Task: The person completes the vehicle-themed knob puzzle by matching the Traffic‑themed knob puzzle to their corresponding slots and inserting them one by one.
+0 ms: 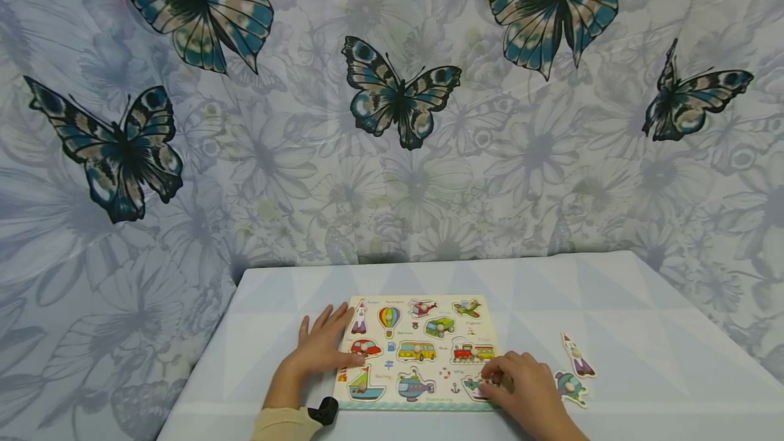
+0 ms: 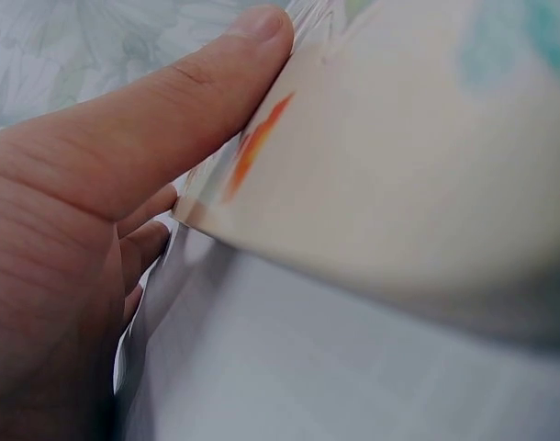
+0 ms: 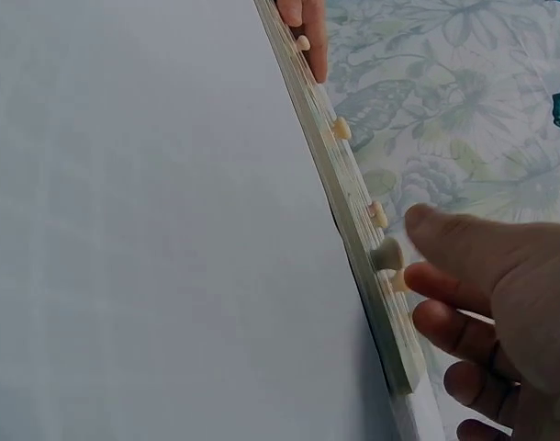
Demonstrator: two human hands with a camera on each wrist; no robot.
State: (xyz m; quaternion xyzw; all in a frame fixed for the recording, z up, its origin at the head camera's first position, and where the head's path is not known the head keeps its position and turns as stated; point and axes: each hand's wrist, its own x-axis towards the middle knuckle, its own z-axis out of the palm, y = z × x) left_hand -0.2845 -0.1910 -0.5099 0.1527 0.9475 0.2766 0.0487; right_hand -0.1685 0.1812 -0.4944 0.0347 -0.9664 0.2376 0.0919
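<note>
A cream peg-puzzle board (image 1: pixel 367 405) with vehicle pictures lies on the table. My left hand (image 1: pixel 321 346) is at its left side, thumb resting on the board's face and the other fingers spread along the edge. At the lower right corner, the fingers of my right hand (image 1: pixel 523 386) are around a ship piece (image 1: pixel 472 388), partly covering it. In the right wrist view, a gap shows between thumb and forefinger, beside the knobs (image 3: pixel 387 254) that stand up from the board. Whether a fingertip touches a knob is hard to tell.
To the board's right lie a loose rocket piece (image 1: pixel 578 357) and a blue-green piece (image 1: pixel 570 388), close together by my right hand. Beneath everything is a white table (image 1: pixel 257 312). Behind its far edge hangs a floral cloth with butterflies (image 1: pixel 401 97).
</note>
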